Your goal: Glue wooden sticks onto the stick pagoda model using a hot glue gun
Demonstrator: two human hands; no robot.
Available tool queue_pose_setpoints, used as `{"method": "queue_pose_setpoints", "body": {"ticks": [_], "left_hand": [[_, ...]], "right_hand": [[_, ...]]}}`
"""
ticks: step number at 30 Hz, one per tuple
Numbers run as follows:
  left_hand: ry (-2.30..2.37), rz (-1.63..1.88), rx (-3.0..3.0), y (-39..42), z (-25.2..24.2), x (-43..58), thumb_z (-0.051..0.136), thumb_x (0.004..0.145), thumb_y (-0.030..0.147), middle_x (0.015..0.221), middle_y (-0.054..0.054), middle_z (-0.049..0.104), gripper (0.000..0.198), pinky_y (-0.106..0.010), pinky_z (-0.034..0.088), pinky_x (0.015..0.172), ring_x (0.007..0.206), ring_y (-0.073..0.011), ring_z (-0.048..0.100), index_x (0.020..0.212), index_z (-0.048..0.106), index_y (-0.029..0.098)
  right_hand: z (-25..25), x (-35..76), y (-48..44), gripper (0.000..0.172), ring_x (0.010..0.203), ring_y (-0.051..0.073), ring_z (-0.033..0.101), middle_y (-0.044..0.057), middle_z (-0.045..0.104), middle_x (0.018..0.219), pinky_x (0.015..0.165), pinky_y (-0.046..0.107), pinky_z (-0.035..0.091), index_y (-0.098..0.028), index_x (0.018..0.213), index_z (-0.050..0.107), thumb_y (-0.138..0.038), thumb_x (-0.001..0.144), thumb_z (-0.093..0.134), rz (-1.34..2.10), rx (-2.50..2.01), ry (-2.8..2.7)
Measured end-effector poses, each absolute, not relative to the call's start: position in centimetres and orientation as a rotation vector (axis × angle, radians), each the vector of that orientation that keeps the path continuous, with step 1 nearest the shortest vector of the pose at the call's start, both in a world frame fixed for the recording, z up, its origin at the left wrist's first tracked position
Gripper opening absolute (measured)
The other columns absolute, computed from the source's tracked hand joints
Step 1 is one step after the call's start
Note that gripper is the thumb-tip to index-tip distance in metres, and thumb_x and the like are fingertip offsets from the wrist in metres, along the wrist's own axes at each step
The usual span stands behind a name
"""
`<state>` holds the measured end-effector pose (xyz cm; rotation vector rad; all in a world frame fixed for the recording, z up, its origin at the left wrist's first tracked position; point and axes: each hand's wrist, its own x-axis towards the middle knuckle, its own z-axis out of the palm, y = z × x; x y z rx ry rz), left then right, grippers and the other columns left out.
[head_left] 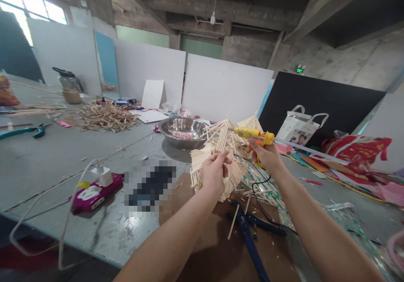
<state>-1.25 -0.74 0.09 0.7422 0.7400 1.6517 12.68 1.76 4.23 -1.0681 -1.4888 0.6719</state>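
The right hand [264, 155] clasped the glue gun [251, 134], nozzle beside the stick model [236, 172] at the board's [214, 235] far edge; the left hand [216, 170] touched the model, its exact hold hidden from me.

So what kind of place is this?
Probably a craft workshop: the right hand holds a yellow glue gun at a stick model, and a big pile of sticks lies on the table.

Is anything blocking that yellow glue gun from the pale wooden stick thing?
Nothing visible. The yellow plastic glue gun in the right hand points at the pale wooden stick model; the left hand sits below that line.
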Motion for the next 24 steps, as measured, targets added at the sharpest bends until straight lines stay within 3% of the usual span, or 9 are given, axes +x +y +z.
{"method": "queue_pose_setpoints", "body": {"ticks": [24], "left_hand": [[0.679, 1.619, 0.664, -0.79, 0.32, -1.22, 0.066, 0.057, 0.033, 0.049, 0.004, 0.053, 0.025, -0.016, 0.018, 0.030, 0.027, -0.0006, 0.031, 0.061, 0.053, 0.012]], "right_hand": [[3.83, 12.95, 2.00, 0.037, 0.030, 0.004, 0.038, -0.003, 0.048, 0.041, 0.030, 0.018, 0.025, -0.015, 0.055, 0.053, -0.050, 0.066, 0.057, 0.681, -1.032, -1.483]]}}
